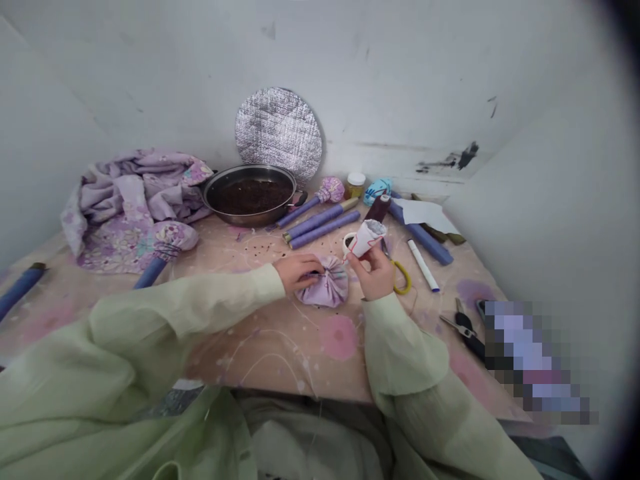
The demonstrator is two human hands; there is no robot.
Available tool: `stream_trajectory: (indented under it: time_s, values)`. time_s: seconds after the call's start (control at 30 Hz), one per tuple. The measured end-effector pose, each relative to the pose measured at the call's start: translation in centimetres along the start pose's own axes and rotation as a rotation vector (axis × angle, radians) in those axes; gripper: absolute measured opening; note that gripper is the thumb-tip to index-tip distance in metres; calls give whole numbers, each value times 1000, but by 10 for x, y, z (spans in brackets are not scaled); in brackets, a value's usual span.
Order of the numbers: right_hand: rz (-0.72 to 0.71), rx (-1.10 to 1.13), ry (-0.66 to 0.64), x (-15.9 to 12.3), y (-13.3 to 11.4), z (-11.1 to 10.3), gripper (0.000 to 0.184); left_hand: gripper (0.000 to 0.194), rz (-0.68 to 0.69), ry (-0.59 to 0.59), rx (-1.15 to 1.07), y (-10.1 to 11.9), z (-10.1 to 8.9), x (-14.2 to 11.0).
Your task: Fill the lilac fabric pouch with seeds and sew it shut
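A gathered pouch of lilac floral cloth rests on the table, its puckered mouth facing up. My left hand is closed on the pouch's left side, fingers at the gathered opening. In my right hand is a small white paper cone with red lines and a silvery inside, tilted above and to the right of the pouch. Behind the cone, a small white cup is partly hidden. Yellow-handled scissors lie right of my right hand, and a dark thread spool is behind it.
At the back, a pan of dark crumbly material stands before a round silver mat. Purple-wrapped sticks lie mid-table. Bunched floral cloth is at left. A marker and pliers lie at right.
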State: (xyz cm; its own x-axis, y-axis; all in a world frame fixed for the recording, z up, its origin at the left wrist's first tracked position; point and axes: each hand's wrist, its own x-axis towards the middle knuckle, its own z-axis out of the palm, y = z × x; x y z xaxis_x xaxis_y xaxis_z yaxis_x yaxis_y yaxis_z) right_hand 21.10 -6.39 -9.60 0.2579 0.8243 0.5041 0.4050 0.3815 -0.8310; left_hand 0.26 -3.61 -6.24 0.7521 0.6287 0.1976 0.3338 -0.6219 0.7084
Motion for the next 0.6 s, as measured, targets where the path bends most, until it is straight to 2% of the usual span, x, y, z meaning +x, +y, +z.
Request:
stream_trajectory:
  time_s: [0.1,0.3,0.47,0.6]
  values:
    - [-4,-22,7,1,2,-2,27,18,38,-108,150,-5,1,10]
    - [-10,3,22,4,1,-5,27,19,8,-152,449,-15,0,9]
    - [5,12,45,6,0,-6,26,12,-52,-209,447,-12,-4,25]
    - [3,-7,78,7,0,-8,29,10,-110,-151,361,-2,-22,35]
